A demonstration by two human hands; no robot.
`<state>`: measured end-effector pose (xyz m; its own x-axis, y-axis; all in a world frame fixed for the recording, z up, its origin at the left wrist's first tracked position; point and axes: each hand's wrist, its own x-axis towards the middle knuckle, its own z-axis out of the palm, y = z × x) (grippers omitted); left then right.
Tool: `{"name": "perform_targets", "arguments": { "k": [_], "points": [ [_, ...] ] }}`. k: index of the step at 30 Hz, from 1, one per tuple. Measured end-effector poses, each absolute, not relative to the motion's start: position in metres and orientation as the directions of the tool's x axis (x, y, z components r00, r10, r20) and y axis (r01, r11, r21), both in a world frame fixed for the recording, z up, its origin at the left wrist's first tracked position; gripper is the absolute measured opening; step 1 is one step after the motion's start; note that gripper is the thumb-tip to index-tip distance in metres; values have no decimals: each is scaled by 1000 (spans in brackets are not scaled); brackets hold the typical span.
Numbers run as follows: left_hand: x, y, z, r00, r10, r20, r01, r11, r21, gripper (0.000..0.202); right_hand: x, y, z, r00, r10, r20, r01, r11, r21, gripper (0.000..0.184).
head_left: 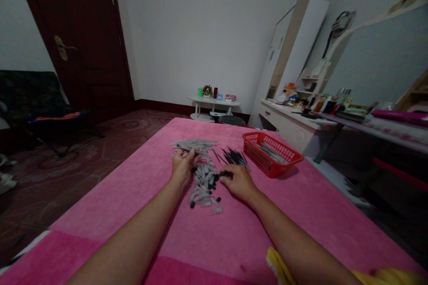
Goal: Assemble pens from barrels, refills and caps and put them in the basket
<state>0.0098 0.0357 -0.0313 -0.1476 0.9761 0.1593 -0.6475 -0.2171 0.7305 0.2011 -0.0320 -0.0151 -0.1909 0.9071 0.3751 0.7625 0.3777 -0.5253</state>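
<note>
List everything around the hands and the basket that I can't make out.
- Right hand, head view: whatever is in its grip is mostly hidden by the hand itself.
- Pen-like piece, head view: partly covered by the left hand.
- Small pieces, head view: overlapping and blurred, impossible to count.
- Red basket, head view: its wall hides the bottom inside.
- Yellow cloth, head view: cut off by the bottom edge.

We find one view, worn on the person's head, facing forward and slightly down along the pink cloth (127, 200). We note the left hand (181, 167) and right hand (239, 181) fairly near, around mid-frame, with the back wall (194, 35) well beyond; the dim lower-right edge we cannot read with confidence.
</note>
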Motion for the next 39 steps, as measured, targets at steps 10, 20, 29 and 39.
{"name": "perform_targets", "arguments": {
  "k": [10,20,29,39],
  "points": [
    [9,35,-30,-131,983,129,-664,-184,725,44,209,-36,5,-532,846,35,543,372,-753,14],
    [9,33,-29,-103,987,121,-653,-159,740,46,204,-35,-4,-81,964,253,948,153,-278,21],
    [10,32,-28,-89,990,107,-661,-139,737,48,200,-38,-4,-64,974,216,969,112,-219,26],
    [11,30,-26,-74,990,117,-642,-137,755,50,199,-39,-6,-81,972,222,949,143,-281,23]
  ]
}}
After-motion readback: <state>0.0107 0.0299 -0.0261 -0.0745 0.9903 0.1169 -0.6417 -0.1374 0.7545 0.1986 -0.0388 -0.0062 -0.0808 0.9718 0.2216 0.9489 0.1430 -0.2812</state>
